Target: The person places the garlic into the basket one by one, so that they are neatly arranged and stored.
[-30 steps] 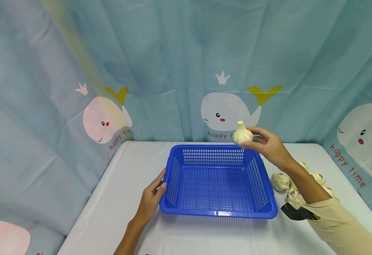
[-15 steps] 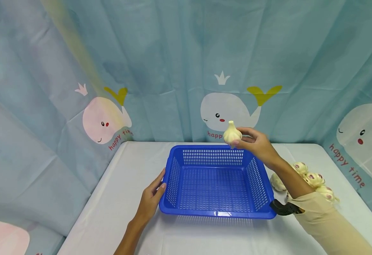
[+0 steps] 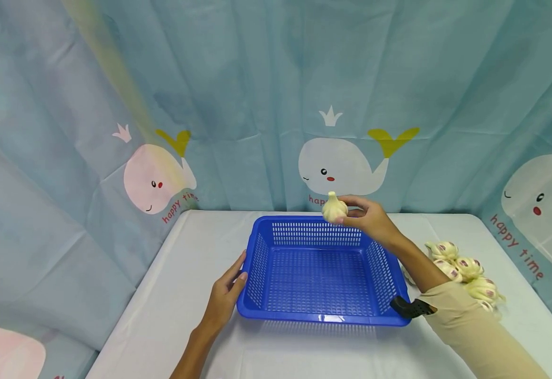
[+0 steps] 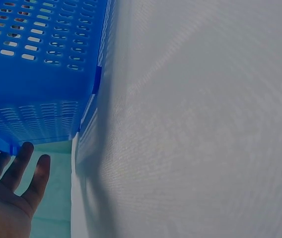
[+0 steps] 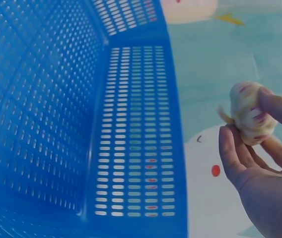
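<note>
A whitish garlic bulb with its stem upward is pinched between the thumb and fingers of my right hand. It is held above the far rim of a blue plastic basket; purple streaks show on the bulb in the right wrist view. My left hand rests against the basket's left rim, its thumb and index fingertip at the edge. In the left wrist view, other fingers of the left hand spread out loosely beside the basket wall.
More garlic bulbs lie piled on the white table to the right of the basket, partly behind the right forearm. A black strap piece sticks out from the right sleeve. A pale blue whale-print curtain stands behind the table.
My right hand has carried the garlic bulb leftward along the basket's far rim and slightly lower. More of the pile has come into sight behind the forearm. The left hand and basket have stayed put.
</note>
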`<state>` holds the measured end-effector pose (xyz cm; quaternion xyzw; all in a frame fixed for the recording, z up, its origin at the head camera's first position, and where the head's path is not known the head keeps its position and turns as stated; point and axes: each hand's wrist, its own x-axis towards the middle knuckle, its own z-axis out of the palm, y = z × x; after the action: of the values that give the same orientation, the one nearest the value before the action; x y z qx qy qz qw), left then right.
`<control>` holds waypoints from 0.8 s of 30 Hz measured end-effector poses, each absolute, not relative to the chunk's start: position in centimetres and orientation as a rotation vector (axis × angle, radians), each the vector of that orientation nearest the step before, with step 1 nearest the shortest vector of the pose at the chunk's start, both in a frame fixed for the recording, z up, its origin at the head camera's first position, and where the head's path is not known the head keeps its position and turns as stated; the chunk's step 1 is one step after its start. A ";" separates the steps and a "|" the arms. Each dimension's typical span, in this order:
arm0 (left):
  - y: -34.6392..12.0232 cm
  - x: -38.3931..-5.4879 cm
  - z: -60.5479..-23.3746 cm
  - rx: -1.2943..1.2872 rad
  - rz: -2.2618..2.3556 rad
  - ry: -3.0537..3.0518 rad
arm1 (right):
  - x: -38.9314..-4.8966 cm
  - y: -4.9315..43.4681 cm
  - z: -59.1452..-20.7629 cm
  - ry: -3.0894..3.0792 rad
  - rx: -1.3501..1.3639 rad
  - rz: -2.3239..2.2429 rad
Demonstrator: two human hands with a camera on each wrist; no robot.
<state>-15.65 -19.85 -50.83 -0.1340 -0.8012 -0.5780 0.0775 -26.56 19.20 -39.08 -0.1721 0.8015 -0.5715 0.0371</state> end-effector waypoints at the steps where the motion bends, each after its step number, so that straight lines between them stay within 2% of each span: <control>1: -19.8 -15.7 -50.9 -0.403 -1.737 -2.396 | -26.6 19.1 -39.2 2.459 -0.520 -1.750; 24: -19.9 -15.7 -51.2 -0.440 -1.746 -2.370 | -28.4 16.5 -41.5 2.370 -0.531 -1.677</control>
<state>-15.68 -19.88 -51.16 -0.1474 -0.7936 -0.5846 0.0822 -28.38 16.48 -41.54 -0.1790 0.7994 -0.5657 0.0948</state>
